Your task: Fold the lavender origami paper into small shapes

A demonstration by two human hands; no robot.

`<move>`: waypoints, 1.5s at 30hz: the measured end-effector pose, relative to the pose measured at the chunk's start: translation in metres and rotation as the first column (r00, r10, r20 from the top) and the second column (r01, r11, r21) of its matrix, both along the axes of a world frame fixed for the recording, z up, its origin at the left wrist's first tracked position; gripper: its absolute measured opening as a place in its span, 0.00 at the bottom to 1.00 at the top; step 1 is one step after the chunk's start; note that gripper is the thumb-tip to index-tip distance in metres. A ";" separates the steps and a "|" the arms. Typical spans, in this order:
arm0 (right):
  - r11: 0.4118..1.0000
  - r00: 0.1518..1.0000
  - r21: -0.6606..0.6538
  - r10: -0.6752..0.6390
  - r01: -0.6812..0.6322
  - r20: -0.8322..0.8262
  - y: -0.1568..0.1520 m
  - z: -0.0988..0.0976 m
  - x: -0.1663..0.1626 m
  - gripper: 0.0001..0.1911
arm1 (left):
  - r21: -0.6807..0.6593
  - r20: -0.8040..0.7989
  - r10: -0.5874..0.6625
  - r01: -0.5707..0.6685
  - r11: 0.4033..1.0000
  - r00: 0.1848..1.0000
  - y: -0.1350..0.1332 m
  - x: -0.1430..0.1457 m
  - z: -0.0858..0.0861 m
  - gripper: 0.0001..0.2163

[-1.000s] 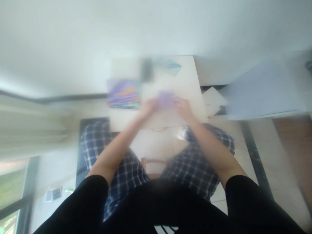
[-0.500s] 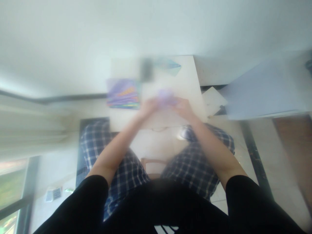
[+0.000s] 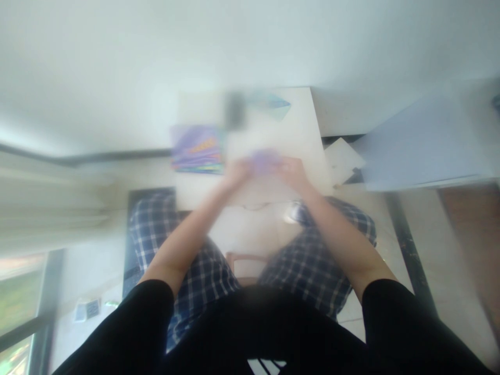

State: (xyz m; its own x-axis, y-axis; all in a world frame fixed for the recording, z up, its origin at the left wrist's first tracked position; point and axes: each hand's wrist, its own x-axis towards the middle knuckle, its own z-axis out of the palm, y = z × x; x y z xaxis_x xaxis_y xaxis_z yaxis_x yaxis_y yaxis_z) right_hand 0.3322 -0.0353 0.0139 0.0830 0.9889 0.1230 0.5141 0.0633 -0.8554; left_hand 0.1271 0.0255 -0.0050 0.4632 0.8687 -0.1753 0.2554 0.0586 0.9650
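Head view: purple piece [image 3: 265, 161] held between both hands above the bench [image 3: 299, 133]; main risk, skew or creasing.
Left hand [image 3: 239, 170] appears to pinch the piece at nine o'clock, right hand [image 3: 291, 169] at three; fingertips too blurred to tell how firm either grip is. From the piece, purple pack [image 3: 198, 150] sits at about ten o'clock, dark object [image 3: 235, 111] at eleven, teal item [image 3: 278, 105] near twelve. Judgement: if thin, the piece could crease or tear under uneven pull; one grip loosening first would let it twist. A wide leftward sweep might knock the pack.
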 end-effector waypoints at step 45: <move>0.965 0.959 -0.152 -0.237 0.214 -0.154 0.008 0.007 -0.008 0.24 | -0.035 0.082 -0.094 0.097 0.995 0.992 -0.017 0.006 0.019 0.27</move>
State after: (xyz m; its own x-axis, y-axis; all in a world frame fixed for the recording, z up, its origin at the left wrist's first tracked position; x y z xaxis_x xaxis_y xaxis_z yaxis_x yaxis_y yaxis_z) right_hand 0.3243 -0.0273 0.0204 0.3144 0.9483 -0.0428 0.3488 -0.1573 -0.9239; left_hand 0.1332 0.0083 0.0143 0.5575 0.8131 -0.1674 0.1836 0.0759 0.9801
